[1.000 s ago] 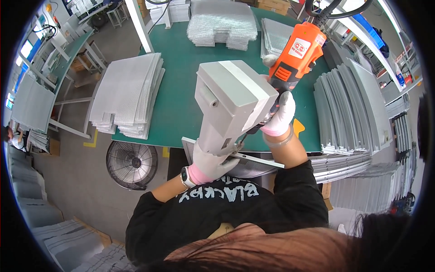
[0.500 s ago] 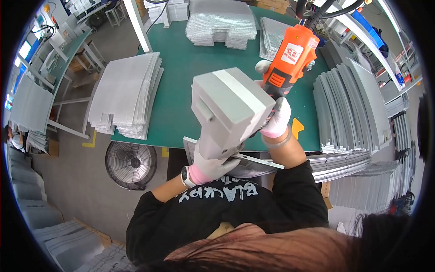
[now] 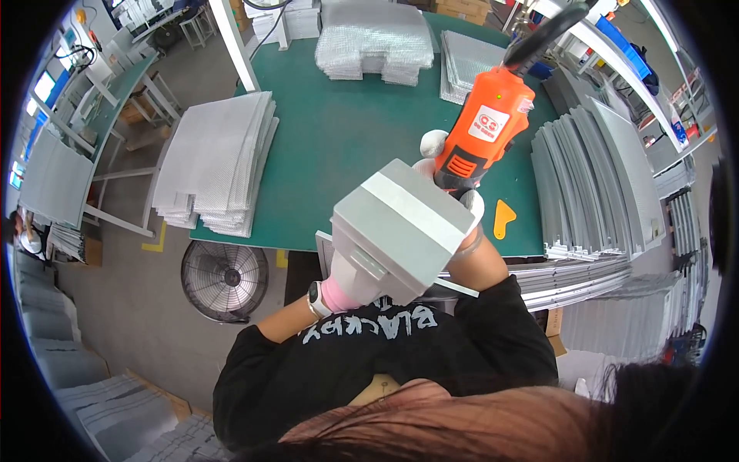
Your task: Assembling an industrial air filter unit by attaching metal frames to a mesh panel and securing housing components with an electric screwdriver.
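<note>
My left hand (image 3: 348, 279), in a white glove with a pink cuff, holds a grey boxy housing (image 3: 400, 231) with a pale stripe across its top. The fingers are hidden beneath it. My right hand (image 3: 475, 206), also gloved, is closed around the lower end of an orange and black power screwdriver (image 3: 485, 127). The tool stands tilted just behind the housing, and its tip is hidden. Below the housing, a panel with a pale edge (image 3: 459, 287) sits at the table's front edge, mostly covered.
On the green table (image 3: 323, 146) lie a stack of grey mesh sheets (image 3: 208, 158), a bubble-wrapped stack (image 3: 375, 42) and a yellow scraper-like piece (image 3: 503, 219). Grey panels (image 3: 581, 181) stand in a row at right. A floor fan (image 3: 225, 279) is at lower left.
The housing has come lower and nearer to me, covering more of my left hand. The screwdriver has also come lower and slightly left with my right hand, exposing the yellow piece.
</note>
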